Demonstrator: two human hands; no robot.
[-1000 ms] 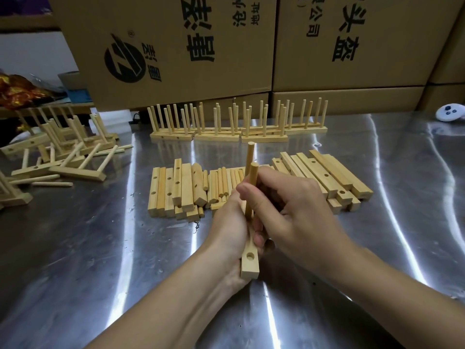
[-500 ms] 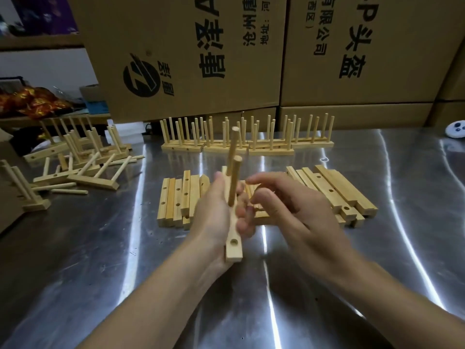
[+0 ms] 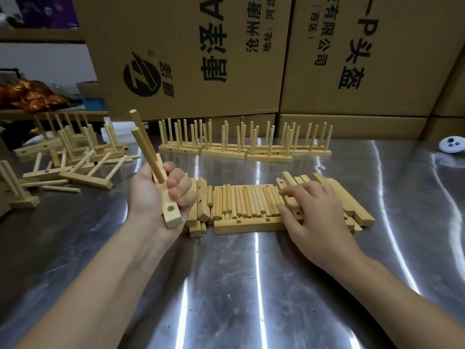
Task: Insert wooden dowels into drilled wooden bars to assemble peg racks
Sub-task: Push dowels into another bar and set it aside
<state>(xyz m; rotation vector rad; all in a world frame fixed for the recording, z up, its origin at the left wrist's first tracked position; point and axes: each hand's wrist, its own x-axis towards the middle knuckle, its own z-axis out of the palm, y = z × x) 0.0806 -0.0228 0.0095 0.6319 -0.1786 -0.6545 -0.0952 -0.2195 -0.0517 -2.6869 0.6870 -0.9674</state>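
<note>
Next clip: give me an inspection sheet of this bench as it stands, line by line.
Surface: shiny metal table, a few specks in front.
Job's things: drilled bar with two dowels in it, nearest hole open; loose dowels and spare bars mid-table; finished racks standing at the back.
Clutter: heaped racks and stray dowels at left; white round object far right.
Hands: left hand grips the drilled bar; right hand lies on the loose dowels, fingers extended.
Cables: nothing seen.
Surroundings: printed cardboard boxes behind the table; shiny packets on a ledge at left.
</note>
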